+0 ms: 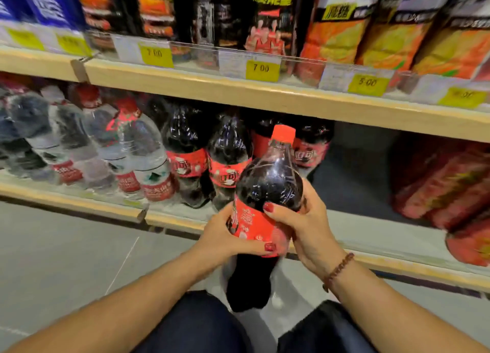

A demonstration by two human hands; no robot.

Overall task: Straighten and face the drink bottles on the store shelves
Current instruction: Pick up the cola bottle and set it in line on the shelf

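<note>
I hold a large cola bottle (267,185) with a red cap and red label in front of the lower shelf (175,217), tilted slightly right. My left hand (225,236) grips its label from the left, thumb across the front. On the bottle's right side my right hand (305,220) grips it at label height. More cola bottles (185,146) of the same kind stand on the lower shelf behind it. Left of them stand clear water bottles (143,151) with red caps.
An open gap (360,172) on the lower shelf lies right of the colas, then red packs (445,183). The upper shelf (265,93) carries black and orange bottles behind yellow price tags (262,70). Grey floor (66,252) lies below left; my knees are at the bottom.
</note>
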